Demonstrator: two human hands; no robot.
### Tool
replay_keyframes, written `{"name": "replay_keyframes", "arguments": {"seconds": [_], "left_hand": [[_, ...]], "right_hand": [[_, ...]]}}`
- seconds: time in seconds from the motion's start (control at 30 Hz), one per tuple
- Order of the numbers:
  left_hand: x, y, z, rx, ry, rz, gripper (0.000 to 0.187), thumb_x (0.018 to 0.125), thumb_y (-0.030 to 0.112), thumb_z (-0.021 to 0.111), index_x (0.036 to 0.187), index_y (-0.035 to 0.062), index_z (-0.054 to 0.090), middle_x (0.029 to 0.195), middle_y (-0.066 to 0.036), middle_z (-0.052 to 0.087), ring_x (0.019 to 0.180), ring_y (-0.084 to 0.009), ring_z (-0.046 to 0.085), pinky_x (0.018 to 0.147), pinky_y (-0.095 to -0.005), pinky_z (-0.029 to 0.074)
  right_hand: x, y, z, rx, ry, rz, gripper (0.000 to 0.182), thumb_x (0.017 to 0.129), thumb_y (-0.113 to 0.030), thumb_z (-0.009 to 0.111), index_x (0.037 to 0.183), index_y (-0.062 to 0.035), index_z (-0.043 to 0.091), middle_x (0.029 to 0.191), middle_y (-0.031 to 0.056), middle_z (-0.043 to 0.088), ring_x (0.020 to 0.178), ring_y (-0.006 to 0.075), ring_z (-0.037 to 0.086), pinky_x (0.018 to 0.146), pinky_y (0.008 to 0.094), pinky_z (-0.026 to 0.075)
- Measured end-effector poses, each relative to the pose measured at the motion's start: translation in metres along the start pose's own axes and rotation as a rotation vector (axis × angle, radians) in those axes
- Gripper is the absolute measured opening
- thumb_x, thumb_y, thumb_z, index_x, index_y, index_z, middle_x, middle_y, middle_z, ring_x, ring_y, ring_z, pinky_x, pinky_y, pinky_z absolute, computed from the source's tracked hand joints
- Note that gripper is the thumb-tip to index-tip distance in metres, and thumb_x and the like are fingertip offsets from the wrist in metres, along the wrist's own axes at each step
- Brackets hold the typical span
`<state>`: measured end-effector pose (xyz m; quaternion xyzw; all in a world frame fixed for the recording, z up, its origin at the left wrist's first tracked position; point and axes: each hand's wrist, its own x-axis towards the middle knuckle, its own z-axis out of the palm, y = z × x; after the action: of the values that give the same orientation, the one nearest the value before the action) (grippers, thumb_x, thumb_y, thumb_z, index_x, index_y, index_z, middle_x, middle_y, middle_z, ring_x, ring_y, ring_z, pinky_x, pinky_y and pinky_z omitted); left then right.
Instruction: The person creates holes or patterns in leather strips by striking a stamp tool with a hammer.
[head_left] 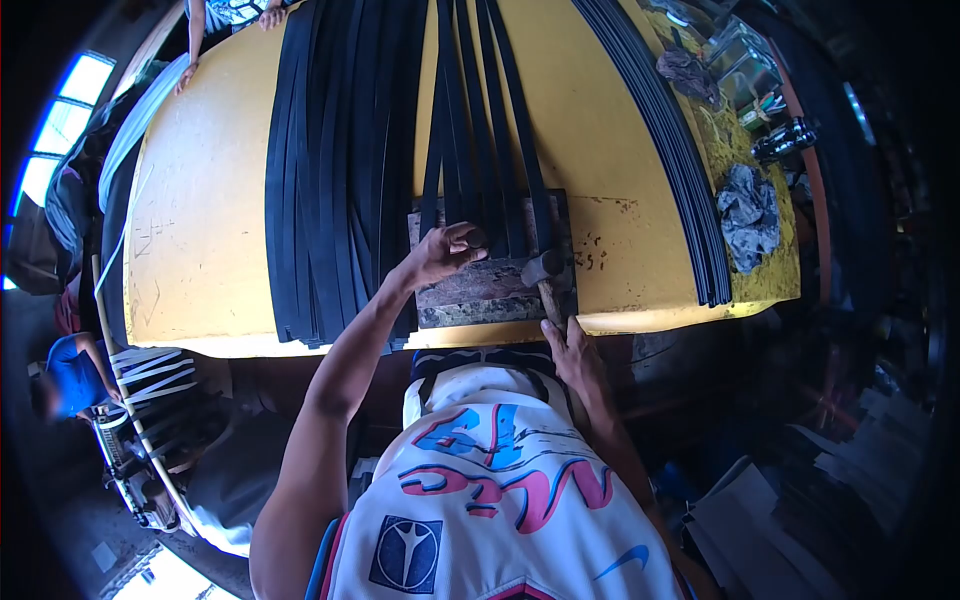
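My right hand is wrapped round the wooden handle of a hammer, whose dark head is over the right part of a worn board. Above the same board, my left hand is closed, thumb and fingers curled together. Something small and dark shows at its fingertips, but I cannot make out what it is. Several narrow black strips run from the far side of the table down to the board, their near ends close to my left hand.
A wide bundle of black strips lies left of the board on the yellow table. Stacked dark strips lie along the right. Crumpled grey material sits at the right edge. One person's hands touch the far left; another person is lower left.
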<state>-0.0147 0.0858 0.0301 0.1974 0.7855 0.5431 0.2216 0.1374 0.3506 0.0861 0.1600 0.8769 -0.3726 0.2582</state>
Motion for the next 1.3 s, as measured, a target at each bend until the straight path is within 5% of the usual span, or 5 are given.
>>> {"name": "replay_keyframes", "arguments": {"seconds": [0.17, 0.47, 0.8, 1.1, 1.3], "left_hand": [[0.001, -0.009, 0.001, -0.045, -0.010, 0.003, 0.028, 0.090, 0.024, 0.070, 0.110, 0.0055, 0.062, 0.102, -0.009, 0.071, 0.099, -0.0229, 0.068, 0.100, -0.0408, 0.049], [0.001, -0.005, 0.000, -0.065, -0.007, -0.023, 0.022, 0.091, 0.017, 0.068, 0.108, 0.0039, 0.063, 0.099, -0.007, 0.070, 0.099, -0.0162, 0.067, 0.101, -0.0383, 0.047], [0.001, -0.007, 0.000, -0.071, -0.010, 0.009, 0.025, 0.091, 0.023, 0.068, 0.107, 0.0049, 0.063, 0.097, -0.006, 0.070, 0.097, -0.0173, 0.067, 0.103, -0.0407, 0.046], [-0.011, -0.008, 0.008, 0.008, 0.039, 0.023, 0.032, 0.087, 0.009, 0.071, 0.117, 0.0061, 0.064, 0.110, -0.009, 0.071, 0.106, -0.0200, 0.067, 0.098, -0.0344, 0.051], [-0.016, -0.018, 0.012, 0.133, 0.080, 0.170, 0.037, 0.084, 0.011, 0.074, 0.119, 0.0044, 0.063, 0.115, -0.014, 0.068, 0.104, -0.0257, 0.068, 0.088, -0.0344, 0.055]], "right_hand": [[0.015, 0.040, 0.020, -0.098, 0.051, -0.212, 0.067, 0.096, -0.059, 0.042, 0.115, 0.0048, 0.050, 0.105, 0.0385, 0.059, 0.101, 0.0542, 0.057, 0.084, 0.0551, 0.048], [0.007, 0.011, 0.006, -0.025, -0.050, 0.032, 0.068, 0.096, -0.059, 0.041, 0.117, 0.0043, 0.049, 0.104, 0.0386, 0.059, 0.101, 0.0544, 0.057, 0.083, 0.0560, 0.048], [0.007, 0.011, 0.006, -0.029, -0.043, 0.019, 0.066, 0.096, -0.060, 0.041, 0.114, 0.0038, 0.049, 0.102, 0.0380, 0.059, 0.099, 0.0547, 0.057, 0.081, 0.0567, 0.048], [-0.005, 0.003, 0.011, -0.122, 0.076, -0.051, 0.065, 0.097, -0.056, 0.043, 0.118, 0.0049, 0.051, 0.104, 0.0375, 0.059, 0.099, 0.0535, 0.058, 0.082, 0.0546, 0.049], [-0.026, -0.051, -0.001, -0.100, 0.083, -0.214, 0.052, 0.097, -0.049, 0.049, 0.100, 0.0022, 0.055, 0.083, 0.0311, 0.063, 0.084, 0.0481, 0.064, 0.071, 0.0515, 0.051]]}}
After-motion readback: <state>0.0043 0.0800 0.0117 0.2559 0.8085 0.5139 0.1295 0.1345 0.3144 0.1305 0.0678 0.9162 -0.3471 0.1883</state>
